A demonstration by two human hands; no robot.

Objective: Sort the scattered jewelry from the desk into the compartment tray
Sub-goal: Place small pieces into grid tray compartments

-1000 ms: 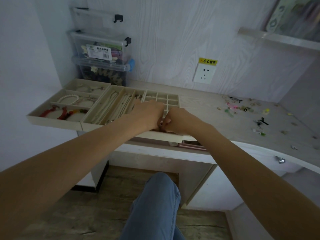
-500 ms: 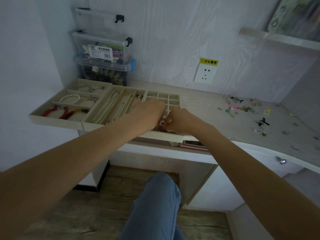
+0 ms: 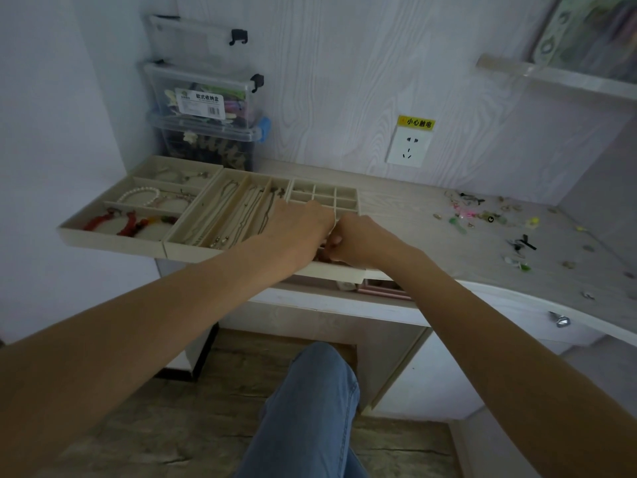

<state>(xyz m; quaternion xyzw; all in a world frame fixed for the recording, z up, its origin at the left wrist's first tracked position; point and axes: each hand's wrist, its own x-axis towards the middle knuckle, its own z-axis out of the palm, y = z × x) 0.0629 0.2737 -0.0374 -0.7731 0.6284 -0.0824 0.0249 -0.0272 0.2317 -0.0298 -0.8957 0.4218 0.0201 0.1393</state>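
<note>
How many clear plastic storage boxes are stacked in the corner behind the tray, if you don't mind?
3, stacked against the wall in the left rear corner: the bottom box on the desk, the labelled middle box on it, and the top box. None looks hidden.

Bare desk (image 3: 396,215) btwn tray (image 3: 324,193) & scattered jewelry (image 3: 482,215); bins (image 3: 206,108) behind.

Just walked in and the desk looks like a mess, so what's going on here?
A person is sorting jewelry into a compartment tray. Both hands, left and right, meet over its small-grid section, fingers curled; what they hold is hidden. Bracelets and necklaces already lie in compartments, and loose pieces are scattered on the desk to the right.
</note>
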